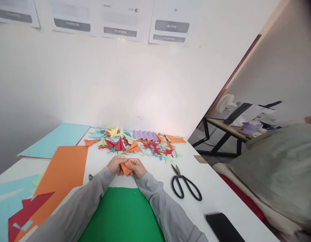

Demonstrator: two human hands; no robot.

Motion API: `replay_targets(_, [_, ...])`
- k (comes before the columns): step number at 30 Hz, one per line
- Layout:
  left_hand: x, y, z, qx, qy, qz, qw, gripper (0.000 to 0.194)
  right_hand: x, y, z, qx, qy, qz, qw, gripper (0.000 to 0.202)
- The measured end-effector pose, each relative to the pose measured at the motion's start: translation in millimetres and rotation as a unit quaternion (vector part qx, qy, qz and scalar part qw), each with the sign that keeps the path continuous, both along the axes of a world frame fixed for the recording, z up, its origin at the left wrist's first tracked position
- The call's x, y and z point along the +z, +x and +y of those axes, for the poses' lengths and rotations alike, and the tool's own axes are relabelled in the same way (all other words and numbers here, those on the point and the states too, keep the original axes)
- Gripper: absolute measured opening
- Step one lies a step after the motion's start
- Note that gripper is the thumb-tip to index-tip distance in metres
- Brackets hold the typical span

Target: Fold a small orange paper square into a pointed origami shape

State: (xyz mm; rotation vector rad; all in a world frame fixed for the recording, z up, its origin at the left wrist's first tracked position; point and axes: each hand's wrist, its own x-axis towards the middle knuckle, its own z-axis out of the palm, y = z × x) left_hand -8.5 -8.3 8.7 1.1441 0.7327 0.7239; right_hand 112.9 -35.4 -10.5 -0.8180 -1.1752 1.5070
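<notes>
Both my hands meet over the middle of the white table, pinching a small piece of folded orange paper between them. My left hand grips its left side, and my right hand has its thumb pressed on the upper right part. The paper's lower end narrows to a point; its upper part is hidden by my fingers. Just beyond my hands lies a heap of small folded paper shapes in red, orange, green, blue and yellow. A green sheet lies between my forearms.
Black-handled scissors lie to the right with blades apart, and a black phone is nearer the edge. On the left are an orange sheet, a light blue sheet and red scraps. A purple pleated strip lies by the wall.
</notes>
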Motion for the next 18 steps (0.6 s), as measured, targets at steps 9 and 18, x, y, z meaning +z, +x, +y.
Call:
replay_targets(9, [-3.9,-8.9,0.5,-0.011,0.007,0.011,1.000,0.042,0.7,-4.4,-1.7,0.020,0.002,-0.040,0.999,0.028])
replay_targets(18, [-5.9,-5.8,-1.1,0.002,-0.035,-0.023,0.999,0.046,5.0,-1.1,-2.4,-0.008,-0.021,-0.086,0.996,0.029])
